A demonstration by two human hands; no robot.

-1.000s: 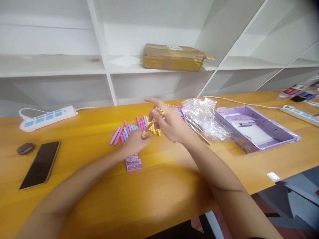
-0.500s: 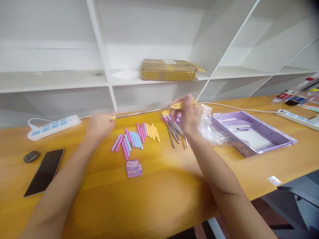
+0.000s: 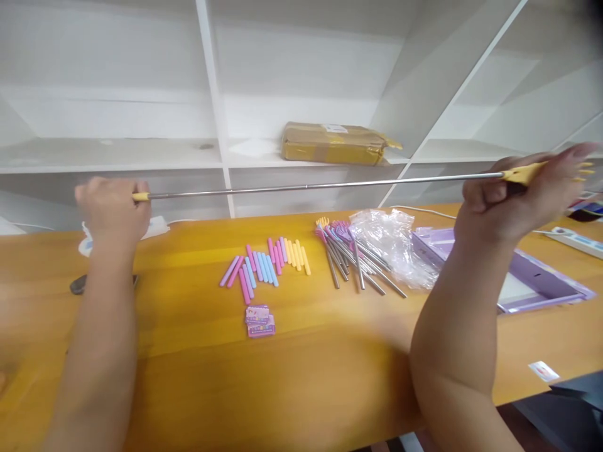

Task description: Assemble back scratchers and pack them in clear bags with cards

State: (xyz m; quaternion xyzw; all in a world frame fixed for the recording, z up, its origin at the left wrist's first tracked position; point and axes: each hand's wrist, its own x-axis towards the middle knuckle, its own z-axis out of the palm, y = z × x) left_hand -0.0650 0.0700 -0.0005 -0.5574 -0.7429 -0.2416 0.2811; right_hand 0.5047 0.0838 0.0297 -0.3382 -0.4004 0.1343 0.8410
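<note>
A telescopic back scratcher (image 3: pixel 306 186) stretches nearly level between my hands, its thin metal rod drawn out long. My left hand (image 3: pixel 115 204) is wrapped round the handle end, where a yellow tip sticks out. At the far right, my right hand (image 3: pixel 522 188) grips the yellow claw head, whose prongs show beyond the fingers. Below the rod lies a pile of metal back scratcher rods (image 3: pixel 358 257) with pink, purple and yellow heads. Left of the pile are several pink, blue, purple and yellow tubes (image 3: pixel 264 267). Small purple cards (image 3: pixel 260 321) lie in front of the tubes.
Clear plastic bags (image 3: pixel 396 245) lie beside the pile. A purple box tray (image 3: pixel 549 282) sits partly behind my right arm. A taped cardboard box (image 3: pixel 334 144) rests on the white shelf. A power strip (image 3: pixel 579 242) is at right; a small card (image 3: pixel 544 371) lies near the edge.
My hands have moved far apart, left hand to the left and right hand to the right. The back scratcher's rod has been pulled out much longer. The view has shifted slightly.
</note>
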